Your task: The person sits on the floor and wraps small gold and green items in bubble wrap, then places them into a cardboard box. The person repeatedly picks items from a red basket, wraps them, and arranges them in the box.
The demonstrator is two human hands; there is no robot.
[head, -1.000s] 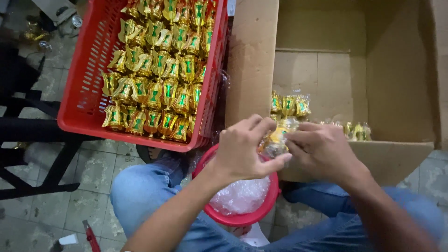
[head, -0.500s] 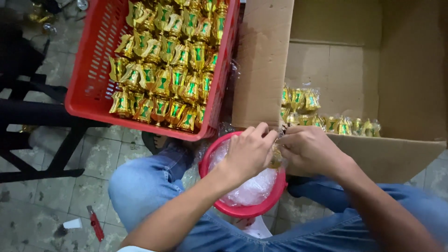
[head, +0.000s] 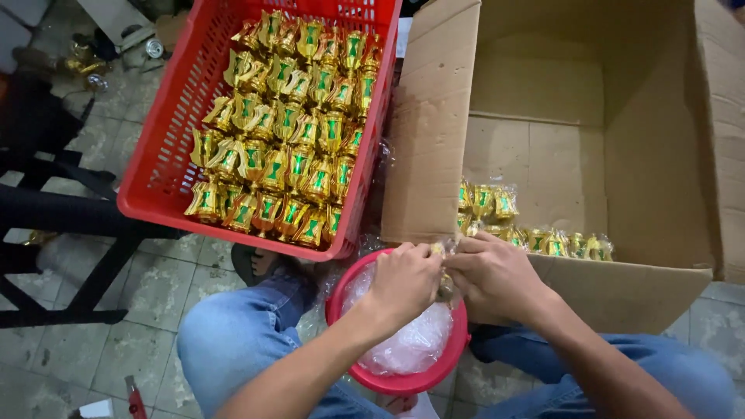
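Over the red bowl (head: 400, 379) of clear bags on the lap, left hand (head: 403, 283) and right hand (head: 497, 279) pinch one small gold lantern trinket (head: 445, 285) together, crate (head: 167, 167) and carton (head: 621, 287) within reach.

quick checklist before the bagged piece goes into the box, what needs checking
1. Piece held in both hands: ok. Left hand and right hand meet around a small gold piece over the red bowl.
2. Piece fully bagged: cannot tell, the fingers hide it.
3. Room in the cardboard box: ok, only a short row of bagged pieces lies along the near wall.
4. Path to the box: ok, it is open right beside the right hand.
5. Bags in the bowl: ok, clear plastic shows there.
6. Red crate stock: ok, many gold and green pieces remain.
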